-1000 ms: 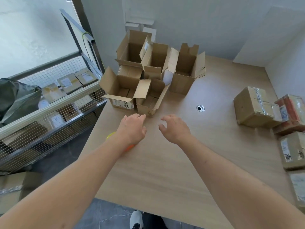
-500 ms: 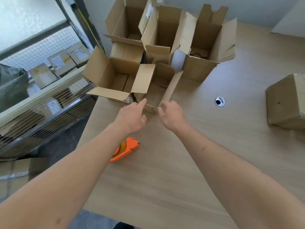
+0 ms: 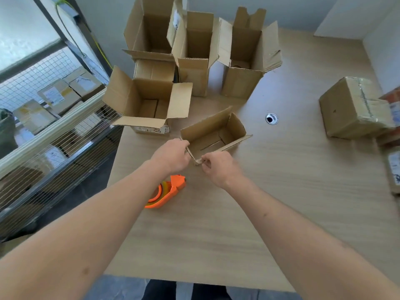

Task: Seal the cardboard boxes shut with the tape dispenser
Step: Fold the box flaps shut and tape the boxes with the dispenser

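A small open cardboard box [image 3: 216,131] sits on the wooden table [image 3: 270,202] just ahead of my hands, its flaps standing up. My left hand [image 3: 173,155] grips the box's near left corner. My right hand [image 3: 218,166] pinches the near flap at its lower edge. An orange tape dispenser [image 3: 165,191] lies on the table below my left wrist, apart from both hands. Behind stand several more open boxes: a wide one [image 3: 149,105] to the left and three tall ones [image 3: 194,50] at the back.
A taped-shut box [image 3: 350,109] rests at the right, with more sealed parcels [image 3: 392,165] along the right edge. A round cable hole [image 3: 271,118] lies in the table. Left of the table a wire-mesh rack [image 3: 54,109] holds parcels.
The small box has been pulled away from the group toward me. Both hands, reaching before, now hold its near edge. The view has come closer.
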{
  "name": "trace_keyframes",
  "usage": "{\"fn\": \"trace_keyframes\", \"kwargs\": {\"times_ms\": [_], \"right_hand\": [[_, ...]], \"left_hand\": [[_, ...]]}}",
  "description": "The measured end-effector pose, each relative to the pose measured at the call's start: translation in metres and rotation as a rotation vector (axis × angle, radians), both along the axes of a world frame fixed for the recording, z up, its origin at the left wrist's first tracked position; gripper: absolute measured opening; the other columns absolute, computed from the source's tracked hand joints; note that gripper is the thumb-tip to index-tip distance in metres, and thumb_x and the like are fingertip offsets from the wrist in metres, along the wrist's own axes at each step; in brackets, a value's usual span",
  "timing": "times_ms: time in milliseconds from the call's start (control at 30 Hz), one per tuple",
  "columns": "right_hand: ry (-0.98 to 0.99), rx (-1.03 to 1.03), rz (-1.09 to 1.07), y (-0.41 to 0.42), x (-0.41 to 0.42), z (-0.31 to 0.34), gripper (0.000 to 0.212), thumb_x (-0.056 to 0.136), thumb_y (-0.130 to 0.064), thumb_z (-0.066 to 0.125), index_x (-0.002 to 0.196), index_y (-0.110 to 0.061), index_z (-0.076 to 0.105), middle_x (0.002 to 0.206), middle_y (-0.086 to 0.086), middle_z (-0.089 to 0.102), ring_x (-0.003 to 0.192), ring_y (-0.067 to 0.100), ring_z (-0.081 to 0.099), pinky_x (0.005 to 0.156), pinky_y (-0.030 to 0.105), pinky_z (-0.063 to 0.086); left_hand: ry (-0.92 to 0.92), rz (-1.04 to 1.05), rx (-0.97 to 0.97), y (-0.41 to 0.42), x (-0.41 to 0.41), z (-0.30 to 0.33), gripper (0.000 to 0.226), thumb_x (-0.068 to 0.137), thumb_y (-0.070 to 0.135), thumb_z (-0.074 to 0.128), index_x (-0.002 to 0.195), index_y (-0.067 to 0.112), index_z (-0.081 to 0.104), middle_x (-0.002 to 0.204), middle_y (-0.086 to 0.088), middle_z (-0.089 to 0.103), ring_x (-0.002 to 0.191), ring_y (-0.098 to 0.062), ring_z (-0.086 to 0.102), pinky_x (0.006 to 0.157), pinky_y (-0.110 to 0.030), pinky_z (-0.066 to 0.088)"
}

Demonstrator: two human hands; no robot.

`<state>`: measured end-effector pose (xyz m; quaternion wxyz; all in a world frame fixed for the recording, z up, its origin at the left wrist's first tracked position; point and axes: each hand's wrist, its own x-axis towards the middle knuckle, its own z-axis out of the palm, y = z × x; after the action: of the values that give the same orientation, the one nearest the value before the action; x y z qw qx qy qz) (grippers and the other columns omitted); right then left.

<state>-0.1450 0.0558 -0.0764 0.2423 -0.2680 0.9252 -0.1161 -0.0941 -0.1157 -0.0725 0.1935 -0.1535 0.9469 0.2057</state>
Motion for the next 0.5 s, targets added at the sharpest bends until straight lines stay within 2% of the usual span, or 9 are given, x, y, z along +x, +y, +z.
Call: {"fn": "trace_keyframes", "kwargs": {"times_ms": [100, 200, 300, 400, 500], "right_hand": [[-0.115, 0.012, 0.010, 0.005, 0.034, 0.007, 0.035, 0.097, -0.032, 0.054, 0.129, -0.033, 0.067, 0.113, -0.002, 0.072, 0.109, 0.025, 0.064, 0.089, 0.039, 0.056], [-0.104, 0.032, 0.006, 0.011, 0.058, 0.019, 0.034, 0.098, -0.038, 0.052, 0.130, -0.033, 0.064, 0.109, -0.004, 0.071, 0.107, 0.024, 0.063, 0.086, 0.039, 0.056], [0.039, -0.033, -0.207, 0.026, 0.059, 0.022, 0.028, 0.100, -0.040, 0.050, 0.123, -0.033, 0.065, 0.108, -0.005, 0.067, 0.103, 0.023, 0.063, 0.082, 0.037, 0.055], [0.202, -0.054, -0.445, 0.044, 0.048, 0.018, 0.022, 0.098, -0.038, 0.057, 0.118, -0.030, 0.064, 0.111, -0.003, 0.050, 0.104, 0.023, 0.055, 0.081, 0.034, 0.050], [0.181, 0.049, -0.520, 0.060, 0.035, 0.007, 0.048, 0.095, -0.042, 0.063, 0.138, -0.029, 0.049, 0.137, 0.006, 0.041, 0.123, 0.029, 0.046, 0.098, 0.041, 0.046]], "left_hand": [[-0.009, -0.082, -0.031, -0.004, 0.014, 0.005, 0.035, 0.097, 0.026, 0.042, 0.119, 0.012, 0.065, 0.122, -0.009, 0.065, 0.114, -0.030, 0.058, 0.095, -0.045, 0.051], [-0.022, -0.141, -0.030, -0.008, 0.026, 0.010, 0.033, 0.095, 0.022, 0.044, 0.118, 0.011, 0.065, 0.119, -0.008, 0.066, 0.110, -0.029, 0.059, 0.093, -0.045, 0.052], [-0.039, -0.147, -0.006, -0.012, 0.032, 0.012, 0.036, 0.092, 0.018, 0.048, 0.124, 0.009, 0.060, 0.123, -0.010, 0.062, 0.114, -0.030, 0.058, 0.096, -0.045, 0.051], [-0.010, -0.137, 0.048, -0.008, 0.037, 0.009, 0.052, 0.095, 0.017, 0.049, 0.147, 0.010, 0.043, 0.139, -0.010, 0.053, 0.128, -0.030, 0.050, 0.105, -0.044, 0.046], [0.072, -0.096, 0.101, 0.001, 0.038, 0.004, 0.067, 0.097, 0.017, 0.049, 0.158, 0.012, 0.023, 0.148, -0.010, 0.045, 0.132, -0.031, 0.047, 0.107, -0.045, 0.043]]}}
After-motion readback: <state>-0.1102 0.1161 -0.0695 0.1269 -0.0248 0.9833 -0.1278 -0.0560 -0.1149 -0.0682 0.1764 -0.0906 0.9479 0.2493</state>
